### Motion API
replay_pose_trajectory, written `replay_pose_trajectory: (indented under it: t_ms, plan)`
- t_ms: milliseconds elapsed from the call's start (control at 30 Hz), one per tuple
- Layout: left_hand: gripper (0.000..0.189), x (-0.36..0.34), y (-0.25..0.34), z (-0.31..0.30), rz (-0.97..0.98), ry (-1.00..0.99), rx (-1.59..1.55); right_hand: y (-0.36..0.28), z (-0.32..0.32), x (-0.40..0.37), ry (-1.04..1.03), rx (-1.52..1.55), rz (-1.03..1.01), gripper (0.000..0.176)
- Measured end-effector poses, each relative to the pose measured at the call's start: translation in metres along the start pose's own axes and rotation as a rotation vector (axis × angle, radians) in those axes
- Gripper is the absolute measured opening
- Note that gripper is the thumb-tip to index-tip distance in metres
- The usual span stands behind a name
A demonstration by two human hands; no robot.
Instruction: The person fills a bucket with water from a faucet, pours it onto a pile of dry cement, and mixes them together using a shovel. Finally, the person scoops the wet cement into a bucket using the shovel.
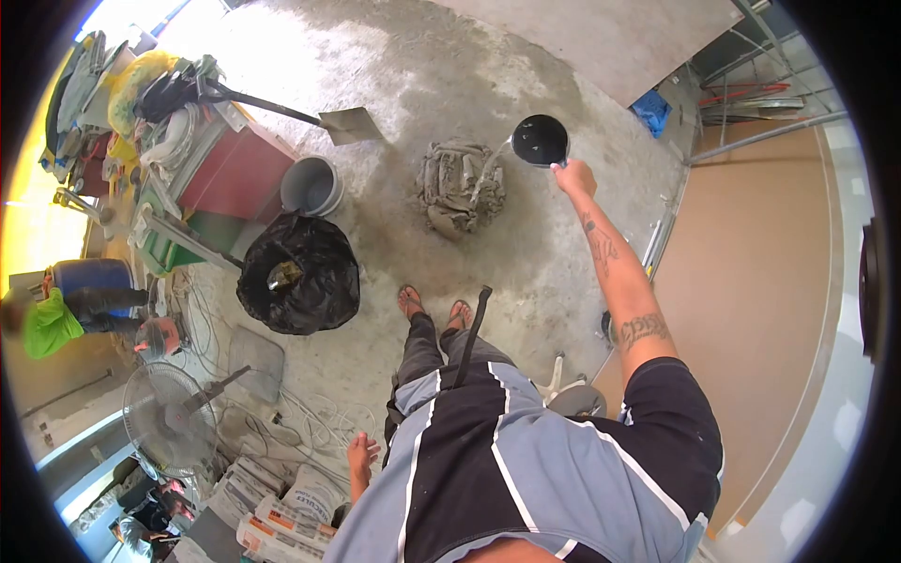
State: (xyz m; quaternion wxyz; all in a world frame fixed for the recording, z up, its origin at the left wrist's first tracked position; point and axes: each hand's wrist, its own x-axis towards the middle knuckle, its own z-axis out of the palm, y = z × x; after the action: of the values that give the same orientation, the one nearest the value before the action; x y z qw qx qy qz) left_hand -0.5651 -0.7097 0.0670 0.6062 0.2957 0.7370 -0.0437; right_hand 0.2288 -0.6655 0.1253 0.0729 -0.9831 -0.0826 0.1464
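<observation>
My right hand [574,176] is stretched forward, closed around the handle of a round black dipper [541,141]. Over the dipper's left lip a thin stream of water [488,174] runs down onto a heap of grey, wet-looking mortar [449,192] on the floor. Damp, darker concrete surrounds the heap. Low by my left side hangs my left hand [363,454], fingers loosely apart and holding nothing. A shovel [351,125] has its flat blade just beyond the heap, to the left.
Left of the heap stand a grey bucket [312,186] and a bin lined with a black bag [310,300]. A fan [169,413], cables and stacked bags [291,511] lie lower left. Someone in a green top [54,324] is far left. Boards [760,281] are at right.
</observation>
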Motion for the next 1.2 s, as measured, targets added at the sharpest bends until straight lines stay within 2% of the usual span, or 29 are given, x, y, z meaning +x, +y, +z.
replay_pose_trajectory:
  t_ms: [133, 233, 333, 400, 500, 567, 667, 733, 800, 867, 933, 1000, 1100, 1133, 1200]
  plan:
    - [0.048, -0.02, -0.008, 0.005, 0.01, 0.028, 0.095, 0.0, -0.004, 0.01, 0.072, -0.02, -0.02, 0.045]
    - [0.05, -0.026, -0.007, 0.012, 0.018, 0.027, 0.137, -0.005, -0.007, 0.018, -0.013, -0.021, 0.006, 0.046]
    - [0.051, -0.026, 0.007, 0.015, 0.065, 0.02, 0.236, -0.006, -0.001, 0.019, 0.092, 0.019, 0.006, 0.045]
    - [0.05, -0.016, 0.021, 0.021, 0.116, 0.013, 0.305, -0.011, 0.0, 0.02, 0.101, 0.008, 0.04, 0.044]
    - [0.047, 0.011, 0.05, 0.025, 0.051, 0.03, 0.133, -0.023, 0.001, 0.022, 0.046, -0.001, 0.053, 0.045]
    - [0.044, 0.027, 0.082, 0.026, 0.212, 0.001, 0.167, -0.031, 0.011, 0.025, 0.07, -0.007, 0.049, 0.042]
    - [0.044, 0.043, 0.142, 0.03, 0.297, -0.017, 0.185, -0.044, 0.036, 0.03, 0.102, 0.027, 0.011, 0.037]
    - [0.044, 0.07, 0.178, 0.036, 0.304, -0.04, 0.218, -0.042, 0.076, 0.046, 0.101, 0.055, -0.019, 0.039]
    - [0.054, 0.123, 0.205, 0.046, 0.356, -0.13, 0.37, -0.04, 0.136, 0.069, 0.178, 0.249, -0.062, 0.05]
    - [0.076, 0.163, 0.237, 0.073, 0.305, -0.131, 0.703, -0.09, 0.138, 0.034, -0.061, 0.448, 0.053, 0.055]
    - [0.101, 0.195, 0.252, 0.101, 0.291, -0.185, 0.988, -0.131, 0.18, 0.016, -0.092, 0.747, 0.047, 0.052]
    - [0.115, 0.192, 0.288, 0.122, 0.177, -0.274, 1.24, -0.165, 0.241, 0.007, -0.18, 0.903, 0.089, 0.043]
    - [0.118, 0.198, 0.33, 0.14, 0.046, -0.248, 1.334, -0.228, 0.335, -0.012, -0.287, 0.954, 0.073, 0.035]
    - [0.118, 0.199, 0.337, 0.14, 0.044, -0.255, 1.337, -0.254, 0.364, -0.023, -0.307, 0.943, 0.061, 0.034]
    - [0.119, 0.203, 0.343, 0.139, 0.113, -0.203, 1.303, -0.302, 0.428, -0.038, -0.349, 0.82, -0.105, 0.033]
